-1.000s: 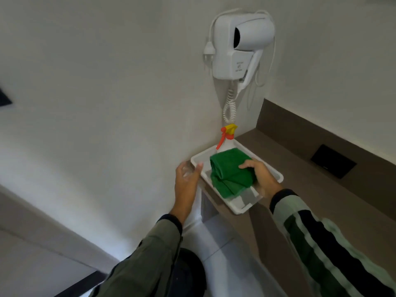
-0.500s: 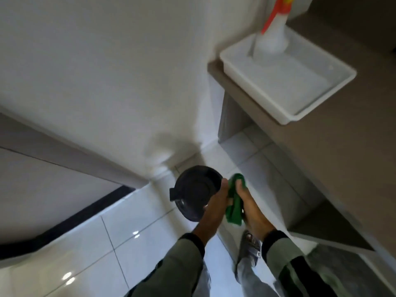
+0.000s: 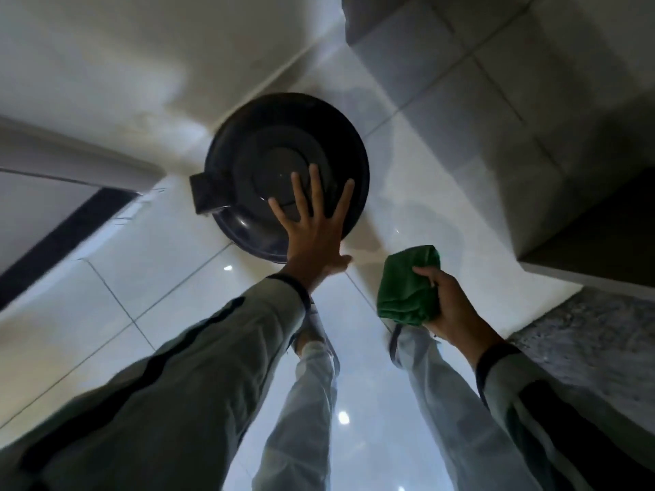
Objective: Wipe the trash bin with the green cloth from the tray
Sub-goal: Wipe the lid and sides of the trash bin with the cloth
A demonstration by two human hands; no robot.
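Note:
A round black trash bin (image 3: 262, 154) with a closed lid and a small tab on its left side stands on the white floor tiles by the wall. My left hand (image 3: 313, 228) is spread flat with fingers apart over the near right part of the lid; whether it touches the lid I cannot tell. My right hand (image 3: 448, 303) holds the bunched green cloth (image 3: 407, 285) in the air to the right of the bin, a short way from its rim. The tray is out of view.
A white wall (image 3: 141, 65) runs behind the bin. A tiled counter base (image 3: 496, 101) rises at the right, with a dark recess under it. A grey mat (image 3: 595, 341) lies at lower right. My legs and shoes (image 3: 312, 341) stand just in front of the bin.
The view has dropped from the tray down to the bin. My right hand took the green cloth off the tray and carried it down; my left hand now spreads over the lid.

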